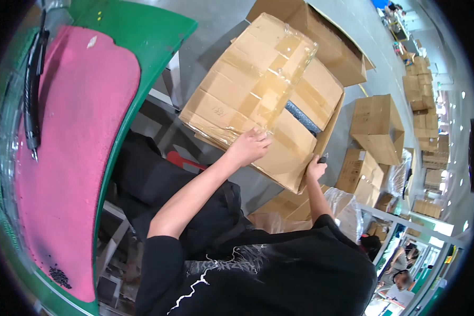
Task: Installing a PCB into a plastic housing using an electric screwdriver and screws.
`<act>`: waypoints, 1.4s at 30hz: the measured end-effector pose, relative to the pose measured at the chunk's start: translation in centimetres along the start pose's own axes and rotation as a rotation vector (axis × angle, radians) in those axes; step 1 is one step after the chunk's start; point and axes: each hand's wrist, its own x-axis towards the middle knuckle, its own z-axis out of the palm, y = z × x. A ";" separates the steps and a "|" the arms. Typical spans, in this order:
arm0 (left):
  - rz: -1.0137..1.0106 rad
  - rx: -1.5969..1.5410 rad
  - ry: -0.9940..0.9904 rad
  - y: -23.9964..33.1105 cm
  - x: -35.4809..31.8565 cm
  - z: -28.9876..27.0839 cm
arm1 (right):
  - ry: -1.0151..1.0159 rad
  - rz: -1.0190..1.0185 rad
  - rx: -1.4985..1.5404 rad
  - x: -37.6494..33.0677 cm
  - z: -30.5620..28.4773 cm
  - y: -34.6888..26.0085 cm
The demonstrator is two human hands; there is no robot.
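A large cardboard box (231, 79) lies tilted in front of me, with bands of clear brown tape across its wide flap. Part of its top stands apart, and a dark speckled strip (303, 117) shows in the gap between the panels. My left hand (250, 147) is at the near edge of the taped flap, its fingers bent over the cardboard and tape. At the box's near right corner, my right hand (316, 168) is closed around a small dark object (323, 158), too little of which shows to name. That hand touches the box's side.
To my left is a green-edged table with a pink mat (84, 121), where a black electric screwdriver (32, 100) hangs. An open carton (321, 37) stands behind the box. More cartons (376, 126) stand at right, near a metal frame (395, 221). A person (400, 279) is at lower right.
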 end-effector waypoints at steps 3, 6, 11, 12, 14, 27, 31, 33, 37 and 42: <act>0.001 -0.092 0.312 -1.0 0.0 -7.4 | 0.017 0.031 -0.061 0.0 -0.1 0.3; -0.536 -0.432 0.660 -3.3 -2.6 -11.4 | -0.009 0.087 -0.015 0.4 -0.3 0.4; -1.237 -0.605 0.658 -8.2 -7.9 -7.8 | -0.041 0.124 0.024 2.7 1.1 2.9; -1.313 -0.486 0.654 -8.4 -7.7 -7.3 | -0.025 0.098 0.056 3.3 1.5 3.7; -1.413 -0.519 0.527 -8.1 -6.3 -8.5 | -0.006 0.061 0.098 3.8 1.6 5.0; -0.959 -0.646 0.868 -1.3 -2.0 -14.6 | -0.034 -0.093 0.231 8.1 3.1 12.4; -0.858 -0.796 0.975 1.5 -0.4 -15.8 | -0.117 -0.044 0.158 8.7 2.4 12.8; -0.889 -0.830 0.959 3.0 -0.5 -14.7 | -0.148 -0.056 0.253 9.5 3.2 14.3; -1.013 -1.225 1.182 5.7 1.6 -13.8 | -0.135 0.114 0.027 10.3 3.4 15.1; -1.242 -1.879 0.892 6.8 0.5 -11.9 | -0.252 0.171 0.186 16.1 6.4 19.4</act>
